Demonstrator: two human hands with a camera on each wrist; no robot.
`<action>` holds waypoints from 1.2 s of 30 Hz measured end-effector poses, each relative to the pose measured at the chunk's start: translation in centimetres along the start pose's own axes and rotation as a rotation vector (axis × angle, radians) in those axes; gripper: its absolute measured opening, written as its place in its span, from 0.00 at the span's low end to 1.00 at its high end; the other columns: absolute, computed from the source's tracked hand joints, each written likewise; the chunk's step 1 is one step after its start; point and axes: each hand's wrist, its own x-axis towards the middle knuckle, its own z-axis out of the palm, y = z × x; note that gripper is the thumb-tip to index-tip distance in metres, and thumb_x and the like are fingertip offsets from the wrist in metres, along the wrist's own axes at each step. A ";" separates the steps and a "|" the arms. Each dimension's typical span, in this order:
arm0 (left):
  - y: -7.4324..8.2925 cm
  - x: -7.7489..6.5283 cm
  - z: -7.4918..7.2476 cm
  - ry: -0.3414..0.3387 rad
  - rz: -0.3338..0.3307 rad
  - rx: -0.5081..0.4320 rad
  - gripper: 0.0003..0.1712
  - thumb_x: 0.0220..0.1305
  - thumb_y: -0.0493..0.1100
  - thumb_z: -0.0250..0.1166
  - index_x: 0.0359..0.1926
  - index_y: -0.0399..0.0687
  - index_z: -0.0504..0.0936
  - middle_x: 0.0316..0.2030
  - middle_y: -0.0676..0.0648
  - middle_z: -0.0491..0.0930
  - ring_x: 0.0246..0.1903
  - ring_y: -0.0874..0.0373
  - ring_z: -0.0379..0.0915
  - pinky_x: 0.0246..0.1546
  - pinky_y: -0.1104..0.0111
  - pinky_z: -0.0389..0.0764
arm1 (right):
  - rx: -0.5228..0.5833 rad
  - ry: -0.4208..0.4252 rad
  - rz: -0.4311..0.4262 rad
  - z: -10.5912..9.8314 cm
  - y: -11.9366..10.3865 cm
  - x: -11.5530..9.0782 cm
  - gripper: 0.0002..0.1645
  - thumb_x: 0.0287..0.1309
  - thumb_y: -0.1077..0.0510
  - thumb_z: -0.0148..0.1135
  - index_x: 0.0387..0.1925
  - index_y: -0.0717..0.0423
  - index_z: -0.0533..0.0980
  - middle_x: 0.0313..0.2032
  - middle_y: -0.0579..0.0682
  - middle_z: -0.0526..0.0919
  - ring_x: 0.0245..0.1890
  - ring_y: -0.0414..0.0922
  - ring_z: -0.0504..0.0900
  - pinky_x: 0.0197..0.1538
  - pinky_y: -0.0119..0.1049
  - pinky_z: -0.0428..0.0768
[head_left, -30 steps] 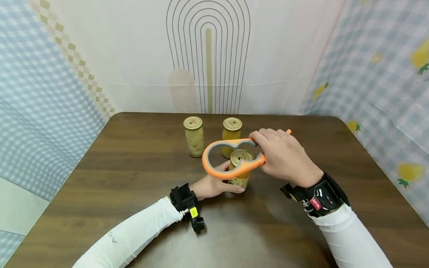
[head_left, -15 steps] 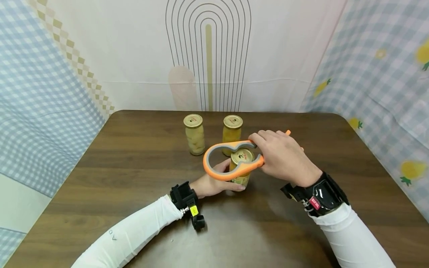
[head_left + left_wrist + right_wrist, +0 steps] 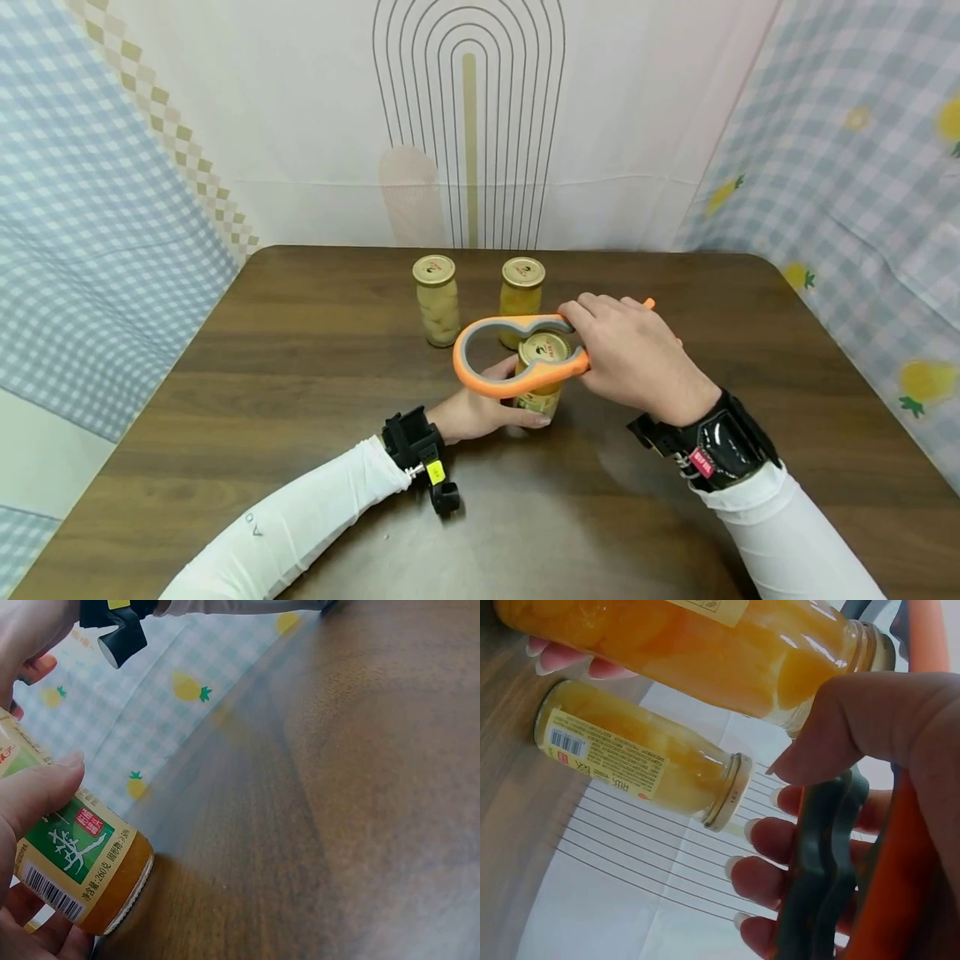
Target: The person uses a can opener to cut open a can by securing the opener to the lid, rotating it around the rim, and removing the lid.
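In the head view my left hand grips a glass jar of orange fruit with a gold lid. The left wrist view shows my thumb across its green and cream label. My right hand holds an orange jar opener with grey inner edges by its handles. The opener's wide loop extends left, and the lid shows between its two arms at their narrower part near my right hand. Whether the grey edges touch the lid, I cannot tell. In the right wrist view, fingers curl round the handles.
Behind the held jar stands a jar of yellow fruit, partly covered by the opener. Left of it stands a jar of pale fruit. Both have gold lids on. The brown wooden table meets a white patterned cloth at its back edge.
The head view has tilted slightly. Both hands keep their holds; the opener's loop has shifted slightly around the lid, while the two standing jars stay put.
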 end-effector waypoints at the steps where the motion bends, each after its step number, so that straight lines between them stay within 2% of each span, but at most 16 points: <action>1: -0.1 0.0 0.0 -0.006 0.006 -0.004 0.46 0.61 0.32 0.72 0.74 0.62 0.62 0.69 0.55 0.70 0.64 0.62 0.68 0.68 0.66 0.69 | -0.001 -0.010 0.002 0.0 -0.1 -0.1 0.24 0.41 0.64 0.69 0.45 0.59 0.78 0.33 0.49 0.79 0.34 0.50 0.81 0.36 0.44 0.77; 8: -0.1 -0.1 -0.1 0.045 -0.021 0.053 0.43 0.60 0.35 0.73 0.71 0.60 0.65 0.64 0.53 0.75 0.61 0.62 0.72 0.67 0.66 0.71 | -0.005 -0.045 0.019 -0.2 -0.1 -0.1 0.28 0.40 0.66 0.68 0.50 0.61 0.78 0.36 0.51 0.81 0.36 0.52 0.82 0.38 0.45 0.77; 13: 0.1 0.0 -0.2 0.032 -0.026 0.064 0.44 0.61 0.36 0.73 0.73 0.63 0.64 0.67 0.56 0.72 0.64 0.63 0.70 0.69 0.65 0.69 | -0.006 -0.052 0.018 -0.2 -0.1 -0.1 0.31 0.39 0.66 0.68 0.52 0.62 0.78 0.36 0.52 0.80 0.38 0.53 0.82 0.39 0.46 0.78; 15: 0.0 -0.1 -0.1 0.023 0.002 0.062 0.44 0.61 0.35 0.73 0.73 0.63 0.64 0.68 0.57 0.71 0.64 0.63 0.69 0.69 0.65 0.68 | -0.005 -0.061 0.019 -0.1 -0.1 -0.1 0.33 0.39 0.66 0.69 0.54 0.62 0.78 0.37 0.53 0.81 0.38 0.53 0.82 0.40 0.46 0.78; 18: -0.1 -0.2 0.0 0.026 -0.001 0.066 0.45 0.61 0.35 0.72 0.73 0.66 0.63 0.69 0.59 0.70 0.66 0.65 0.67 0.71 0.66 0.67 | -0.008 -0.065 0.014 0.0 -0.2 -0.2 0.36 0.40 0.65 0.69 0.58 0.63 0.77 0.39 0.54 0.82 0.39 0.54 0.82 0.42 0.47 0.78; 22: -0.1 -0.2 0.0 0.043 -0.026 0.068 0.44 0.61 0.36 0.73 0.73 0.64 0.64 0.68 0.58 0.71 0.65 0.64 0.69 0.70 0.66 0.67 | -0.019 -0.065 0.003 0.0 -0.3 -0.2 0.39 0.42 0.66 0.70 0.63 0.65 0.75 0.41 0.57 0.82 0.42 0.55 0.82 0.45 0.49 0.79; 25: -0.1 -0.2 0.0 0.038 -0.020 0.061 0.43 0.61 0.35 0.72 0.73 0.63 0.65 0.67 0.56 0.72 0.63 0.63 0.70 0.69 0.66 0.68 | -0.036 -0.071 -0.003 0.0 -0.6 -0.3 0.41 0.44 0.68 0.69 0.65 0.67 0.72 0.42 0.58 0.83 0.43 0.56 0.82 0.44 0.50 0.78; 30: 0.7 -0.4 0.2 0.044 0.003 0.068 0.45 0.60 0.32 0.72 0.74 0.61 0.64 0.70 0.57 0.69 0.67 0.64 0.66 0.73 0.67 0.63 | -0.087 -0.061 0.009 0.2 -1.3 -0.5 0.45 0.43 0.69 0.70 0.67 0.69 0.68 0.44 0.59 0.82 0.43 0.56 0.80 0.44 0.49 0.77; 36: 1.7 -0.6 0.5 0.062 0.035 0.069 0.46 0.59 0.30 0.72 0.75 0.56 0.64 0.71 0.54 0.69 0.67 0.63 0.65 0.74 0.67 0.62 | -0.155 -0.052 0.015 0.3 -2.0 -0.7 0.42 0.43 0.67 0.68 0.65 0.69 0.71 0.44 0.59 0.82 0.43 0.55 0.80 0.40 0.47 0.77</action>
